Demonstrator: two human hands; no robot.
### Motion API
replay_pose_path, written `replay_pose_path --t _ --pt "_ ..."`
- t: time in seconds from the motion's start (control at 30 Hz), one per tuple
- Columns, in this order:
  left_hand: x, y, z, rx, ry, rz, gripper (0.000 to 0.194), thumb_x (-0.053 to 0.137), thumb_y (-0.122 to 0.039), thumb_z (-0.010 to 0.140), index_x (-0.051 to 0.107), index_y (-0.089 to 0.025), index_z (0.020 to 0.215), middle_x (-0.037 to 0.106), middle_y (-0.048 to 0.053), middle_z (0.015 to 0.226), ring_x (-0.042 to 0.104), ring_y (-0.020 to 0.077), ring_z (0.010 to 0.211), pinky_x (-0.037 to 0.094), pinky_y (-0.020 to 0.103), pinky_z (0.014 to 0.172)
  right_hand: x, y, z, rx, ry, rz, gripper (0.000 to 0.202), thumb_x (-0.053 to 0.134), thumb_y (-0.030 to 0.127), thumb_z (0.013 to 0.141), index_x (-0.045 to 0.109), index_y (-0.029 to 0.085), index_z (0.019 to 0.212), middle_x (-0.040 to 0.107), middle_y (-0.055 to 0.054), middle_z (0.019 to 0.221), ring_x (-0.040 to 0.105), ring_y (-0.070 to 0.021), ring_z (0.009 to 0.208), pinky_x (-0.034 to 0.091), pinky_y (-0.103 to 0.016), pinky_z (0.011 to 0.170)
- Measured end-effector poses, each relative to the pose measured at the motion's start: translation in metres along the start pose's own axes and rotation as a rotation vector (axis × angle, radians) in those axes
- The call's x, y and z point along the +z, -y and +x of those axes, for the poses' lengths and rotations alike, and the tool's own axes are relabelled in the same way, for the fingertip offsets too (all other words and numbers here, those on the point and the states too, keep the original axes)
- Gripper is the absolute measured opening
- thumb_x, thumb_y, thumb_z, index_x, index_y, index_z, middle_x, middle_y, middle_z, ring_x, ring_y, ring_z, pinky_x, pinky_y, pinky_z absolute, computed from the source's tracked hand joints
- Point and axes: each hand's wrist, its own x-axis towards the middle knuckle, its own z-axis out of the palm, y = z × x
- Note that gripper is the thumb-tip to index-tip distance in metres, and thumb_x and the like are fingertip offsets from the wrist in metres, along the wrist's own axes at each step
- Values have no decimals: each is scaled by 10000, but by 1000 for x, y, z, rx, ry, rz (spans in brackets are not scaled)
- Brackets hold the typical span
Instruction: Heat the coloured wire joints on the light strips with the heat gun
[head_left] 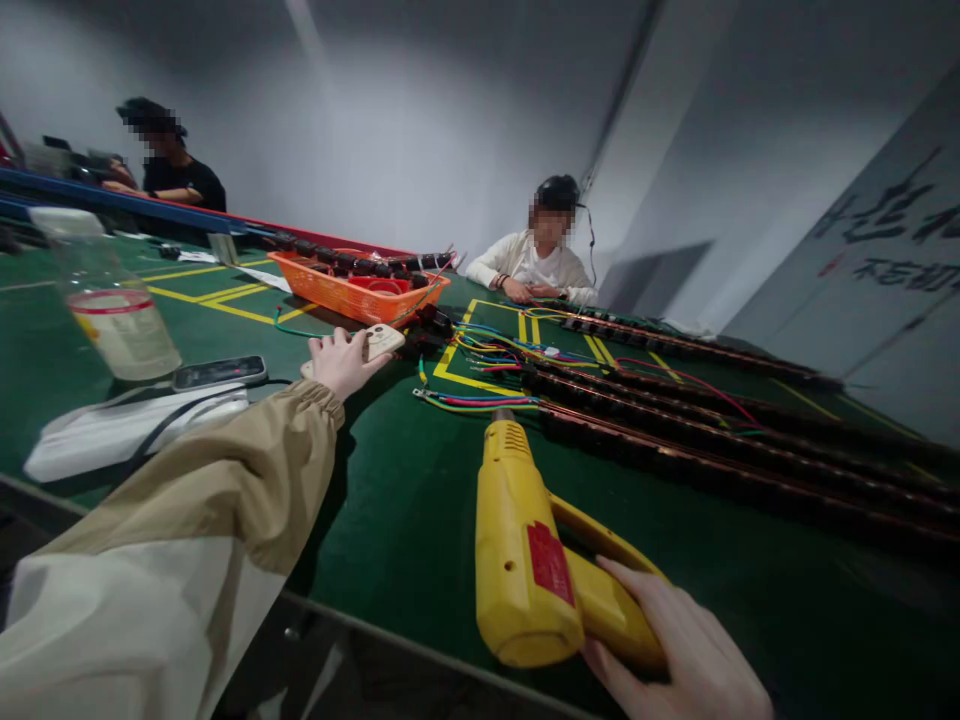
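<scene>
My right hand is wrapped around the handle of a yellow heat gun with a red label. The gun's metal nozzle points away from me, close to the insulated wire ends of the nearest long copper-and-black bar assembly. Farther out on the left, my left hand is closed over a flat cream-white block with small dark spots. Its exact kind cannot be made out, and my palm hides part of it. Just beyond that hand stands an orange plastic basket holding dark, rod-like parts.
More long bars with coloured wires lie across the green table, marked with yellow tape. At left are a plastic bottle, a small black device and white packaging. One person sits opposite, another far left.
</scene>
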Motion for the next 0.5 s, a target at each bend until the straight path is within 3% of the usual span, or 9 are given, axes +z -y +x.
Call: replay_pose_path --t 0.37,0.5 --pt "1 7 0 -90 52 27 734 387 -666 792 481 -60 1195 523 253 1162 453 392 1065 259 500 894 1 -1 -4 48 57 5 441 562 541 771 548 221 1074 662 -9 946 622 -177 814 478 -282 681" --pt "1 4 -2 68 -81 -109 595 454 -476 837 415 -108 1303 460 196 1272 423 328 1135 263 463 949 1 0 -3 42 49 8 442 580 531 761 547 220 1074 663 -7 944 622 -177 818 478 -285 686"
